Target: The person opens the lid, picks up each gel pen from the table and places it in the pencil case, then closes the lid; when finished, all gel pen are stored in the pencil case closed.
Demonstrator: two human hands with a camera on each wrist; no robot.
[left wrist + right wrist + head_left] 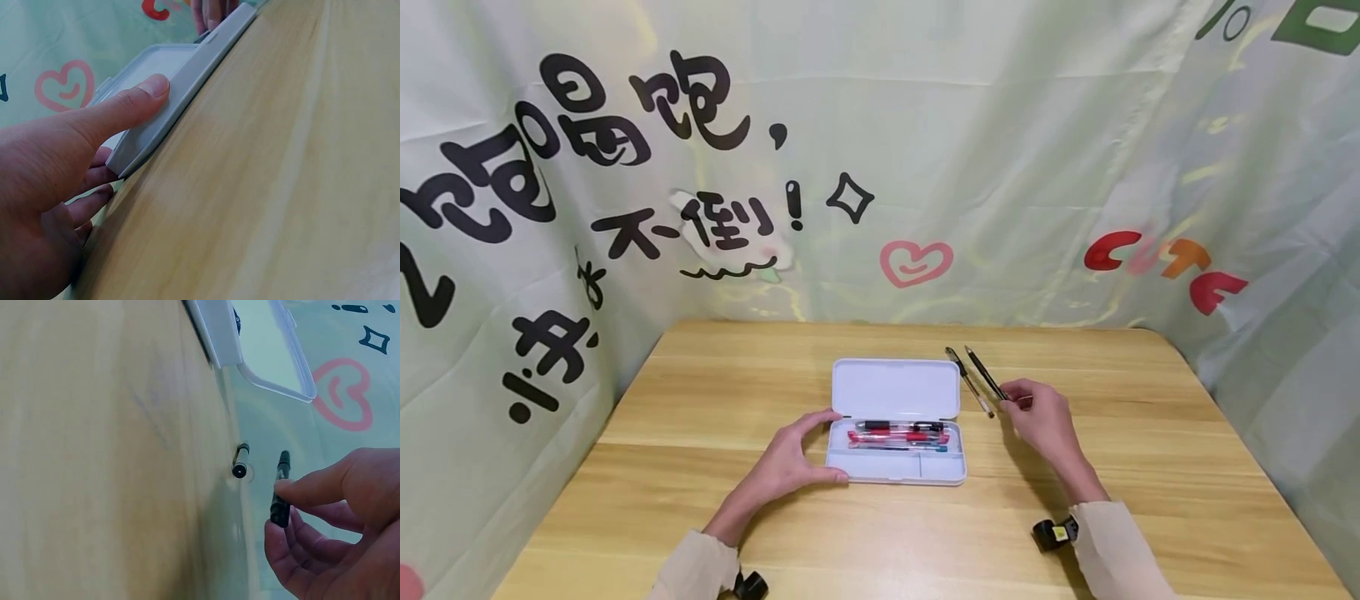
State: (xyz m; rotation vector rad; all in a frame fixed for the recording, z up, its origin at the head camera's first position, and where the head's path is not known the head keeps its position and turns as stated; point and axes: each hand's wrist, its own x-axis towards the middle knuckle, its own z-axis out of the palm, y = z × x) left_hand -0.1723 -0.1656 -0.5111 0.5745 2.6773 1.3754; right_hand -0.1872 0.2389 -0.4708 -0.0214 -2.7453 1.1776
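A white pencil case (874,468) lies with its lid (895,390) laid back. Inside its rear compartment are several pens, among them a black-capped pen (898,426) and a red pen (895,437). My left hand (786,462) grips the left end of the case, the thumb (147,94) on the front edge and the fingers behind. To the right of the case, my right hand (1043,418) pinches a black pen (985,372) between thumb and fingers. A clear-barrelled pen with a black cap (973,388) rests on the table, between the lid and the held pen.
The wooden table (700,375) reaches back to a printed cloth curtain (1015,167), which also hangs along both sides. A black wrist camera (1052,534) sits at my right sleeve and another (751,585) at my left.
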